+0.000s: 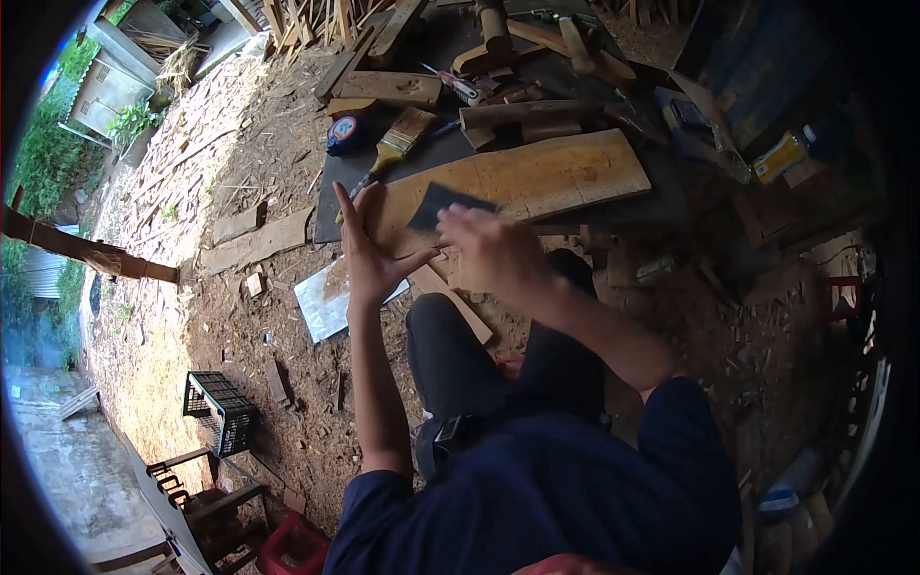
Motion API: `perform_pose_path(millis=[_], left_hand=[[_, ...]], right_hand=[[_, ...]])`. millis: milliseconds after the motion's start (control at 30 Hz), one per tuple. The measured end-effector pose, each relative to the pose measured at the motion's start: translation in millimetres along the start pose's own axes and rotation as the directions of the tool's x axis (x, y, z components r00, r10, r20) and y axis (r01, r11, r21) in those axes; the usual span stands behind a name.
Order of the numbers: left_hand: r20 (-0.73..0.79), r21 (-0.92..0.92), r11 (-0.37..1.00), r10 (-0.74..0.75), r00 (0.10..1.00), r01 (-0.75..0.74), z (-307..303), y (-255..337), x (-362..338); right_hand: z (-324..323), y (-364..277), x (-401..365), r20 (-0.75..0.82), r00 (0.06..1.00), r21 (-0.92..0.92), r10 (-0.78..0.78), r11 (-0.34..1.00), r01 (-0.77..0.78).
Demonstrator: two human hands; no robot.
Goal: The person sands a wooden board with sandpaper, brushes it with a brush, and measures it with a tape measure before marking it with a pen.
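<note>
A long, curved yellowish board (575, 172) lies across the front of the dark table. My left hand (369, 244) is at the board's left end, fingers and thumb spread apart, with nothing in its grasp. In my right hand (489, 244), somewhat blurred, is a dark sheet (443, 203), held by its right part over the board's left half. The fingers are bent onto the sheet. Whether the sheet touches the board cannot be made out. A wide paintbrush (402, 137) lies just behind the board, near my left hand.
On the table (331, 196) are a blue tape measure (343, 134), wood blocks and tools. A yellow bottle (781, 158) stands at the right. A black crate (220, 412) sits on the chip-covered ground at left. A wooden pole (91, 251) juts in from the left.
</note>
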State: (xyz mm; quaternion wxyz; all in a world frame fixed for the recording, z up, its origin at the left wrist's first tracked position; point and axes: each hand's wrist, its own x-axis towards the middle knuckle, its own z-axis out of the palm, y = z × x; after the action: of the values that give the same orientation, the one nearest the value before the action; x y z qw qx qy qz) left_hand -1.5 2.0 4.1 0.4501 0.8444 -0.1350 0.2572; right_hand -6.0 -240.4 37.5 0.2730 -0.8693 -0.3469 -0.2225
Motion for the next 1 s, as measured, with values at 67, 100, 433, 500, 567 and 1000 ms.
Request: perform_pose_path(millis=[67, 100, 433, 500, 567, 1000], left_hand=[[0.010, 0.050, 0.999, 0.005, 1.000, -0.006, -1, 3, 0], [0.011, 0.062, 0.998, 0.003, 1.000, -0.004, -1, 2, 1], [0.025, 0.005, 1.000, 0.001, 1.000, -0.001, 0, 2, 1], [0.025, 0.013, 1.000, 0.005, 1.000, -0.005, 0, 1, 2], [0.021, 0.005, 1.000, -0.011, 1.000, 0.011, -1, 2, 0], [0.041, 0.031, 0.999, 0.012, 0.999, -0.013, 0, -1, -1]], right_hand=[[-35, 61, -11, -0.088, 0.944, -0.073, 0.318, 0.943, -0.324], [-68, 72, -14, -0.110, 0.875, -0.124, 0.471, 0.867, -0.483], [-41, 38, -33, -0.196, 0.948, -0.116, 0.252, 0.954, -0.278], [-63, 91, -41, -0.284, 0.881, -0.120, 0.379, 0.897, -0.425], [-107, 112, -39, -0.260, 0.758, -0.140, 0.598, 0.754, -0.642], [-94, 130, -55, -0.404, 0.792, -0.158, 0.458, 0.818, -0.554]])
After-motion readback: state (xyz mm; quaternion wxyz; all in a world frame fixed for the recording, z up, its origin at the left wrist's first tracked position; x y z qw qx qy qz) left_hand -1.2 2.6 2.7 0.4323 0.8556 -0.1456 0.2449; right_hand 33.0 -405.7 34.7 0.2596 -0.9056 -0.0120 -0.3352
